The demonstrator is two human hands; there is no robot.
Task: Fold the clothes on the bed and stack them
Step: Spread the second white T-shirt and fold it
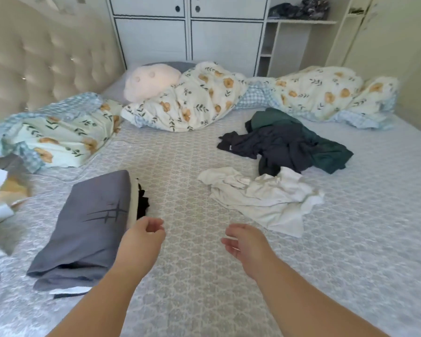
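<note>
Your 2 hands, left [144, 233] and right [241, 239], loosely curled, holding nothing, above bed [192, 166], folded grey stack [88, 229] left, white garment [260, 198] right

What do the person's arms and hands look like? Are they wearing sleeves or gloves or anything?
Both arms are bare as far as the picture shows, with no sleeves in sight. The left hand and the right hand wear no gloves. No rings, watch or bracelets show on the fingers or wrists. The picture is a little blurry, so tiny details like nail polish cannot be told.
</note>
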